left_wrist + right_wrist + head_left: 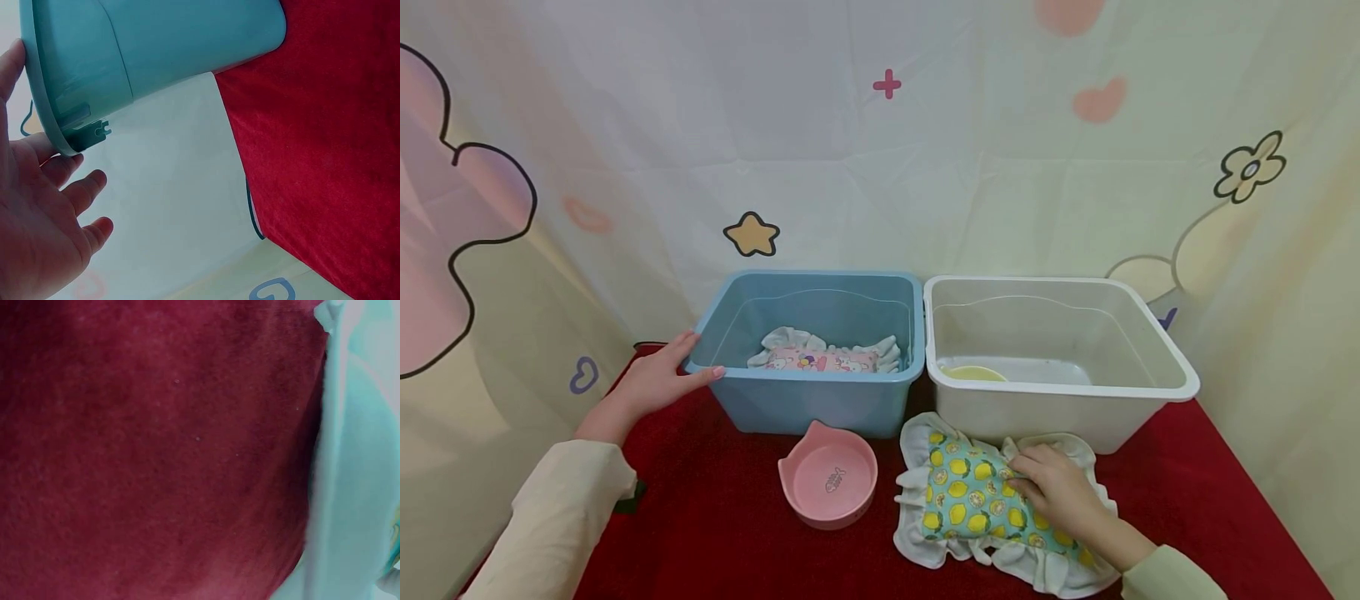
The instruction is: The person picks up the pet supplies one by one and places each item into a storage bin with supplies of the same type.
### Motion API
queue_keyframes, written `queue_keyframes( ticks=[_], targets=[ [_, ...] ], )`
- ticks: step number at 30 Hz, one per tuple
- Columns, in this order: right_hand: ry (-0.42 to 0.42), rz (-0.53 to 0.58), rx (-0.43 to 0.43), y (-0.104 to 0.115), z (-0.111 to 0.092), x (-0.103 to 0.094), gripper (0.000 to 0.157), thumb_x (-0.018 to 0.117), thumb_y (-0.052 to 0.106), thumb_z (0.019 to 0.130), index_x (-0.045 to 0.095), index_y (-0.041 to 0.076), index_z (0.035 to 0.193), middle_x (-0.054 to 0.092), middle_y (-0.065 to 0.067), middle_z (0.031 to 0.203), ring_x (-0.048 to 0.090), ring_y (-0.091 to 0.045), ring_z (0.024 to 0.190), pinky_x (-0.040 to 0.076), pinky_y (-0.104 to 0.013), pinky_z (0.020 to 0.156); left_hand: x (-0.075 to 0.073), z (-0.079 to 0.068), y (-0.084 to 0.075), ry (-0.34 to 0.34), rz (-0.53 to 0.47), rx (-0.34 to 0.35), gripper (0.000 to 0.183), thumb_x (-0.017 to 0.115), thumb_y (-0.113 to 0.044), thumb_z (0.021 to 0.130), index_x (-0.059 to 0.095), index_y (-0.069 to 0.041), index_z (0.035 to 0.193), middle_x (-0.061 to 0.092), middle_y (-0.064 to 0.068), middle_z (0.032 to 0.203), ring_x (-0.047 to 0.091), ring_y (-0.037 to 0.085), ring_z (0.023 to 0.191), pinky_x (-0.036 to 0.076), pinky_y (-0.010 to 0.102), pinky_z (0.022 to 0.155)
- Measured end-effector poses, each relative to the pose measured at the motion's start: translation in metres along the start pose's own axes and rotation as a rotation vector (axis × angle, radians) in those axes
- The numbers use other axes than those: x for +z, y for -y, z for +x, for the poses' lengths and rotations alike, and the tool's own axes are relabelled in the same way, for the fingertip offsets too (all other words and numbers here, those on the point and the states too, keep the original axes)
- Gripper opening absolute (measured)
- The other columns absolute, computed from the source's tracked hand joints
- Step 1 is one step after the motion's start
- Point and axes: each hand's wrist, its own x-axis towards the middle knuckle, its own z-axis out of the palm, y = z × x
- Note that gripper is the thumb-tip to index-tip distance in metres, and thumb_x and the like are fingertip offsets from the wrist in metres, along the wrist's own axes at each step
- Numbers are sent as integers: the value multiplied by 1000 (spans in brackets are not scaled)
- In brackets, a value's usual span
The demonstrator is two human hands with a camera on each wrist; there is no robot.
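Note:
My left hand (658, 379) rests at the near left corner of a blue plastic bin (812, 404). Its thumb lies over the front rim, and the left wrist view shows the other fingers loosely spread beside the corner. A pink frilled pillow (820, 360) lies inside this bin. On the red cloth, my right hand (1063, 492) grips the top of a lemon-print pillow (958, 492) with white ruffles, its fingers bent into the fabric. Left of that pillow sits a pink cat-eared bowl (812, 483) with a fishbone drawing.
A white bin (1045, 417) stands right beside the blue one, behind the lemon-print pillow. The edge of a round yellow item (973, 373) shows inside it. Red cloth (715, 533) covers the table, and a patterned curtain (850, 183) hangs close behind the bins.

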Motion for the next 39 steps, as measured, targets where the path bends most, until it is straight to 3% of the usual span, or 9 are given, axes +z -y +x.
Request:
queue_keyframes(
  ticks=[39],
  targets=[
    [-24, 10, -64, 8, 11, -27, 22, 77, 12, 61, 62, 20, 74, 55, 13, 73, 50, -6, 71, 43, -26, 64, 0, 2, 2, -5, 37, 11, 92, 43, -64, 79, 14, -2, 141, 16, 25, 144, 25, 50, 123, 32, 65, 89]
  ],
)
